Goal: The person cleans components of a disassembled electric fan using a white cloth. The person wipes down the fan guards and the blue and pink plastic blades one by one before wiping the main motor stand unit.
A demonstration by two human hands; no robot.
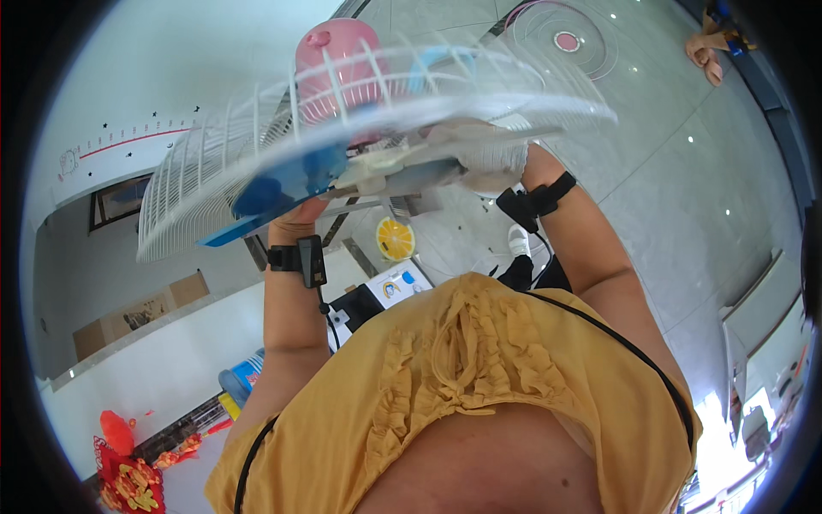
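A white wire fan guard (212, 186), blurred by motion, is tilted across the upper middle, with blue translucent fan blades (289, 180) in front of it. My left hand (309, 209) grips the fan assembly from below, its fingers mostly hidden behind a blade. At the fan's right side my right hand (472, 138) is closed around part of the assembly; blur and a whitish ribbed material over the hand hide its fingers. A pink rounded plastic object (340, 58) shows behind the wires. Black straps with small devices are on both wrists.
A round pink-rimmed fan guard (594, 42) lies on the tiled floor. Another person's hand or foot (706, 58) shows at the upper right. An orange-slice-shaped item (395, 238) is below the fan, beside a white printed surface (401, 283). A blue water bottle (243, 376) stands left.
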